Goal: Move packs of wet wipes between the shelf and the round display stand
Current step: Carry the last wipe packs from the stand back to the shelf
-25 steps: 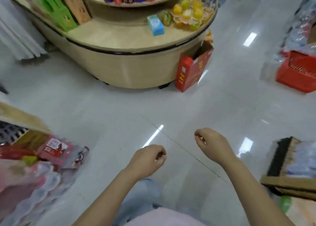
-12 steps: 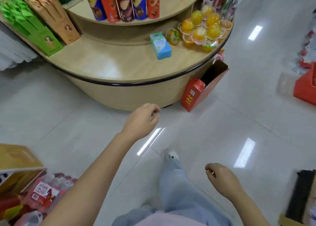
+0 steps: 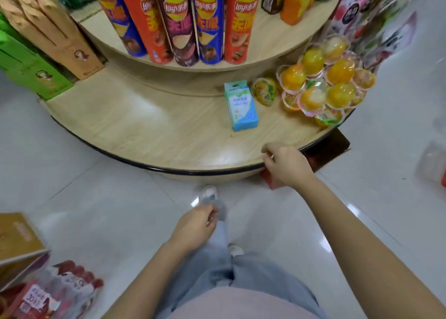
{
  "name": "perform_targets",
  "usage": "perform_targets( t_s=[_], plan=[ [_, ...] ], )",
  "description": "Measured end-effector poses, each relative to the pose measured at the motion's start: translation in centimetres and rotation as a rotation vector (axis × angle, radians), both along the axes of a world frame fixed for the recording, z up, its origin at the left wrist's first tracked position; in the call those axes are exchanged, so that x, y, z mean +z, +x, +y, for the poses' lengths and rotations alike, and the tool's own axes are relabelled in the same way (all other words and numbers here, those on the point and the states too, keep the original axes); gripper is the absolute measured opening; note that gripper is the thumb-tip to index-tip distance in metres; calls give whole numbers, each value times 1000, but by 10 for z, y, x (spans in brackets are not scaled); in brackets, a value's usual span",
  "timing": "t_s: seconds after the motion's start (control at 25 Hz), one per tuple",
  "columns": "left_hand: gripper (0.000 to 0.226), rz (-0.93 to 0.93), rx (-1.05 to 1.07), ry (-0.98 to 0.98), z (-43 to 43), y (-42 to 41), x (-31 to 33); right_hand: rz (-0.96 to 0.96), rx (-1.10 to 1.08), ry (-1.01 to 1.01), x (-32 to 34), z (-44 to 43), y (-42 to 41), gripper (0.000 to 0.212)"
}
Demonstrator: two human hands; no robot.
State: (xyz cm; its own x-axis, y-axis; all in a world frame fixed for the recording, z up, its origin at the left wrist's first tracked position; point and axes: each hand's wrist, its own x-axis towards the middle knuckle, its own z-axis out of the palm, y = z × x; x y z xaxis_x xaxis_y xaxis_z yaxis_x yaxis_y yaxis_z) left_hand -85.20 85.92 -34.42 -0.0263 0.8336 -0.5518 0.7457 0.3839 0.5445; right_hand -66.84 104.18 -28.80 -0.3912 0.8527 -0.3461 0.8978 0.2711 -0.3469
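Right hand (image 3: 287, 165) fingers loosely curled, empty, over stand (image 3: 169, 135) rim, wipes pack (image 3: 241, 106) beyond them, left hand (image 3: 195, 227) fingers likewise

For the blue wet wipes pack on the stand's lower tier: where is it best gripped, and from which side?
Probably grip the wet wipes pack across its two long sides, on the near half, coming from above and the front. It lies printed face up with a narrow end toward the person, and jelly cups crowd its far right corner, leaving the near half freer.

Chip cans (image 3: 183, 22), jelly cups (image 3: 318, 84), green boxes (image 3: 31, 72)
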Motion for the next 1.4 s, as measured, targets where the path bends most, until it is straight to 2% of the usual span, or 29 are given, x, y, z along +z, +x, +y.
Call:
perform_targets(
  t_s=[0.12, 0.28, 0.36, 0.48, 0.56, 0.64, 0.72, 0.8, 0.92, 1.0, 1.28, 1.4],
  plan=[
    [28, -9, -25, -67, 73, -41, -20, 8, -58, -90, -18, 54, -31, 29],
    [28, -15, 28, -60, 196, -82, -30, 3, -181, -254, -48, 99, -45, 32],
    [34, -92, 189, -104, 252, -82, -36, 70, -342, -304, -62, 121, -48, 37],
    [62, -307, 512, -243, 308, -62, -47, 149, -514, -378, -79, 152, -57, 54],
    [80, -414, 638, -327, 329, -48, -59, 282, -678, -535, -92, 171, -68, 63],
    [84, -459, 765, -329, 336, -30, -69, 440, -857, -704, -102, 184, -79, 63],
    [76, -447, 846, -331, 339, -16, -70, 540, -927, -811, -115, 190, -86, 52],
    [60, -363, 833, -294, 333, -10, -79, 580, -961, -832, -123, 190, -88, 37],
    [33, -238, 787, -219, 321, -16, -81, 515, -910, -809, -123, 188, -85, 35],
    [24, -279, 790, -195, 312, -25, -81, 469, -875, -810, -123, 188, -81, 33],
    [23, -376, 824, -200, 279, -57, -89, 523, -872, -969, -123, 188, -104, 41],
    [21, -451, 925, -202, 268, -64, -94, 454, -815, -926, -122, 188, -109, 42]
  ],
)
